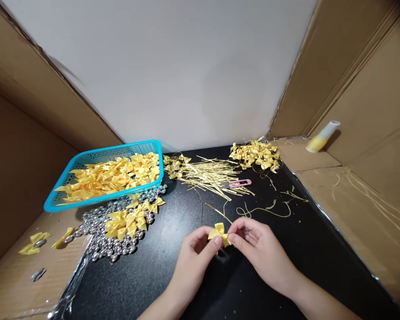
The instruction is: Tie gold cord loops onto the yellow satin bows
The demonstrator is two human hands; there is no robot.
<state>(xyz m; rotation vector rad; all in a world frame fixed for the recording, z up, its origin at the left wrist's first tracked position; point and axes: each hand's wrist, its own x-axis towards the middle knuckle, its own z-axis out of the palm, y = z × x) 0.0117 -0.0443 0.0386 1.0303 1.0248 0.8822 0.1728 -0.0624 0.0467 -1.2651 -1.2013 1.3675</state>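
Between my two hands, a little above the black tabletop, is a yellow ribbon bow (219, 231). My left hand (197, 253) pinches its left side between thumb and fingers. The thumb and forefinger of my right hand (258, 249) close on the bow's right edge. A thin gold tie (220, 212) lies just behind the bow; whether it touches the bow I cannot tell. Beyond the hands lies a loose heap of gold twist ties (206, 173), with small pink-handled scissors or a cutter (240, 183) resting on it.
At the left a turquoise basket (103, 201) holds many yellow bows. Silver beads (115, 249) spread beside it with several bows (128, 222) on top. Bows with beads (255, 155) are piled at the back right. A cone-shaped spool (322, 138) stands on cardboard. Cardboard walls flank both sides.
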